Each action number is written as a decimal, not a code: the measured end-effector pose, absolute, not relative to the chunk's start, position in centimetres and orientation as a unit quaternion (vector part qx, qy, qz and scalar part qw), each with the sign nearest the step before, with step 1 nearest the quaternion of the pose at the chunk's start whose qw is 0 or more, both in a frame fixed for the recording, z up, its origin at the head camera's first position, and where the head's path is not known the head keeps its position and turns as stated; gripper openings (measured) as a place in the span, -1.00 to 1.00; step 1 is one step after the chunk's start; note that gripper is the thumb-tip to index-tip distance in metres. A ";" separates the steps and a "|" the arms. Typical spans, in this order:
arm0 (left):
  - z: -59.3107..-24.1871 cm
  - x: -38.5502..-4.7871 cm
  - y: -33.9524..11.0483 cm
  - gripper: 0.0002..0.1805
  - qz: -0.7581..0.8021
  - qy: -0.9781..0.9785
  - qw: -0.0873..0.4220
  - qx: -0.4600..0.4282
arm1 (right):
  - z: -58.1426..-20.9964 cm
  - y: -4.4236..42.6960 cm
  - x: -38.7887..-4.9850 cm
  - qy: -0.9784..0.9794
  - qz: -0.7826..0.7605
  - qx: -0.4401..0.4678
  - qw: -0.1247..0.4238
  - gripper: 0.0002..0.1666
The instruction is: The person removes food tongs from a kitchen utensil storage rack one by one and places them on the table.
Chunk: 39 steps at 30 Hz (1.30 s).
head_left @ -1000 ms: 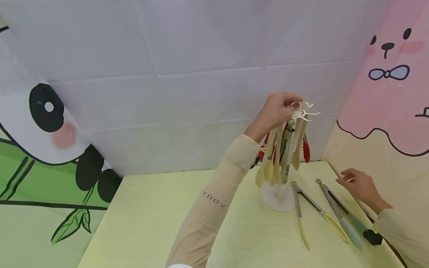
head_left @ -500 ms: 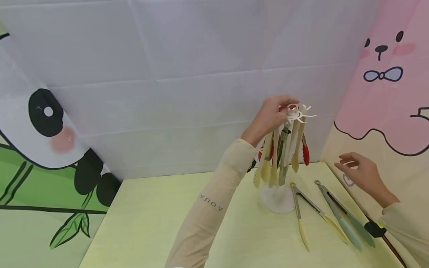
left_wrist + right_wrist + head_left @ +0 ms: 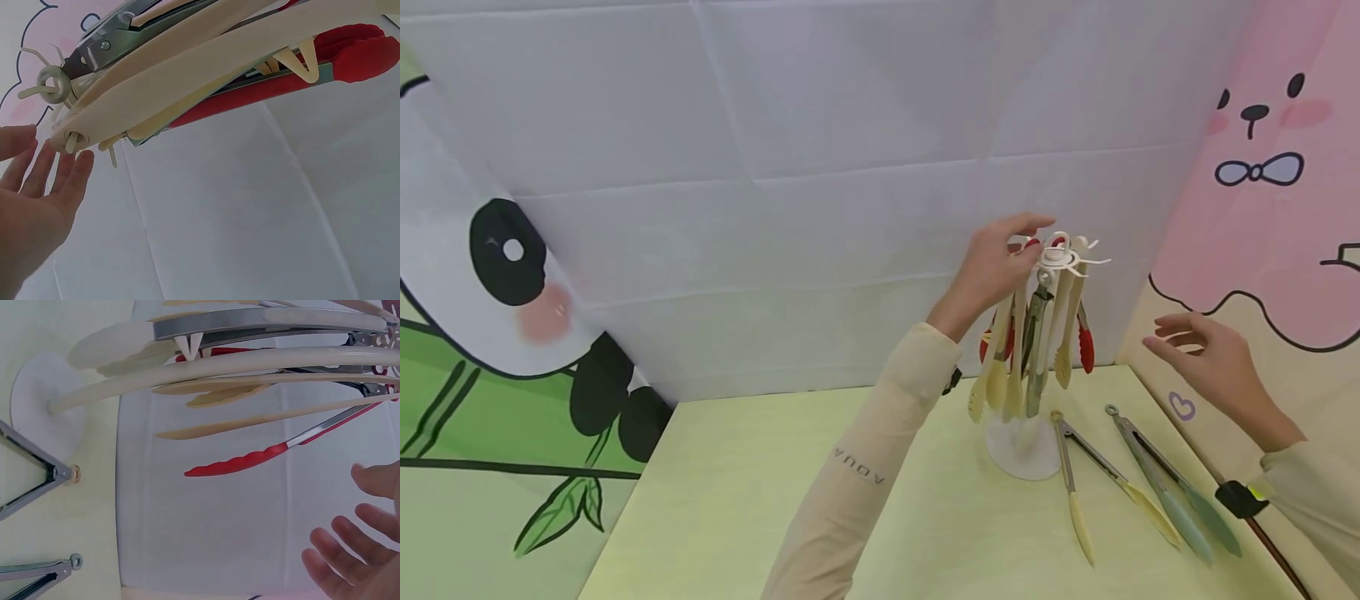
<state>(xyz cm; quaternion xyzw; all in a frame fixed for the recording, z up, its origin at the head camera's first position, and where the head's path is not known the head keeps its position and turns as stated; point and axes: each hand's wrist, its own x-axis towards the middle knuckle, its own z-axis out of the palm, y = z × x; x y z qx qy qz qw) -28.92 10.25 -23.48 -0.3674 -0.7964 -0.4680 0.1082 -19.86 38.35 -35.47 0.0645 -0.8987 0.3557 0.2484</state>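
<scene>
left wrist: hook (image 3: pixel 72 141) through utensil handle (image 3: pixel 156 89); head: hidden

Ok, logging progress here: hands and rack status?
Left hand near top of rack; right hand empty. Rack upright, hung with utensils. Yellow tongs and green tongs lie nearby.

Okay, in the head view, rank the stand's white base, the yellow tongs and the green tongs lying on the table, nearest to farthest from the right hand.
1. Green tongs, rightmost of the three.
2. Yellow tongs, in the middle.
3. White base, leftmost.
</scene>
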 end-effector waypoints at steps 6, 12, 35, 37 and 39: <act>-23.8 -28.5 9.5 -0.61 -0.486 -0.788 0.141 -0.351 | -33.4 37.7 -20.0 -0.893 0.357 0.067 0.266 -0.60; -24.1 -27.8 8.9 -0.61 -0.520 -0.763 0.172 -0.343 | -31.0 37.0 -20.5 -0.880 0.376 0.067 0.283 -0.59; -26.9 -24.1 8.9 -0.65 -0.581 -0.720 0.203 -0.321 | -23.4 32.7 -23.7 -0.887 0.360 0.134 0.256 -0.49; -27.2 -23.9 9.1 -0.66 -0.586 -0.718 0.201 -0.317 | -22.9 32.4 -23.8 -0.889 0.355 0.144 0.251 -0.49; -27.6 -23.7 9.2 -0.65 -0.590 -0.718 0.198 -0.312 | -22.6 32.1 -24.0 -0.891 0.350 0.153 0.244 -0.48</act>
